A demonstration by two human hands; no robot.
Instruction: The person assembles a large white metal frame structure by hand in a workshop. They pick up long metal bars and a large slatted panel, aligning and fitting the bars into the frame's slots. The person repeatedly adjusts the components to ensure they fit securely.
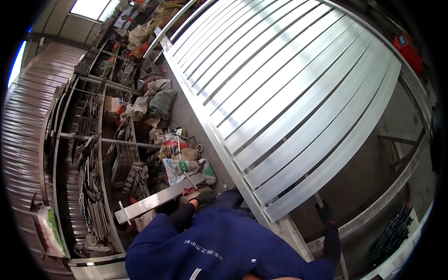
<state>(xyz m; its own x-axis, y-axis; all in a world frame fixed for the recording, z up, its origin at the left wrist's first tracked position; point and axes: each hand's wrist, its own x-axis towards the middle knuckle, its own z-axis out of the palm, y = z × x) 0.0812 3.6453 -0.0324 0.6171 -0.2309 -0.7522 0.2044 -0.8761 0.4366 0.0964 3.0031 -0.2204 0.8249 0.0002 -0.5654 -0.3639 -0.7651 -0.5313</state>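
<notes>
Two black-gloved hands and one slatted metal panel. The right hand (324, 213) is at the exposed stretch of one crossbar (318, 199), which emerges beneath the panel's nearest slat; its fingers meet the bar, but whether they clamp it cannot be told. The left hand (204, 198) is just beside one silver metal beam (158, 198); the state of its fingers cannot be told.

The slats (303, 112) number more than ten, the far ones blurring into glare; they lie side by side on one pale frame (212, 128), to the right of the person's front. The long axis of each slat runs from lower left to upper right, the nearest ones curved by the lens. The crossbar lies across them, its visible end pointing down and right, toward the right hand.

Surroundings: one red case (408, 52) at upper right, one bundle of dark bars (393, 232) at lower right, one green sack (162, 103) and one white-and-green sack (176, 169) at left, beside one metal rack (100, 135).
</notes>
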